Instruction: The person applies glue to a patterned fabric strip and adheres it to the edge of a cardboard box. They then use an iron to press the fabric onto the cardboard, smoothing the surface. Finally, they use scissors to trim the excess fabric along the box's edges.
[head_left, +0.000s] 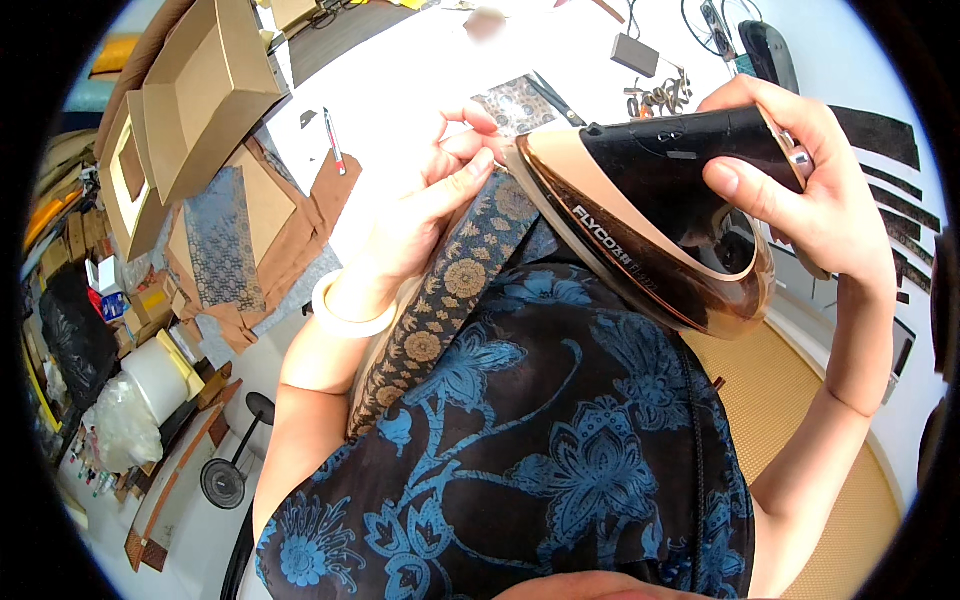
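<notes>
My right hand (815, 190) is wrapped round the black handle of a steam iron (665, 190) with a brown, see-through lower body. The iron is tilted, its narrow tip pointing left, close to the fingers of my left hand (425, 205). My left thumb and index finger are pinched together at the upper end of a dark floral fabric strip (462, 275) with gold flowers. This strip slants down along my left forearm to my lap. A white bangle (352, 308) circles my left wrist. Past the iron tip, a patterned fabric piece (515, 104) lies beside black scissors (556, 98).
On the white table (400, 70) lie a red-and-white pen (333, 140), a brown box (635, 55) and a coiled patterned strip (660, 95). Open cardboard boxes (205, 100) stand at the left, by brown cloth (325, 200). Dark strips (890, 195) are at the right.
</notes>
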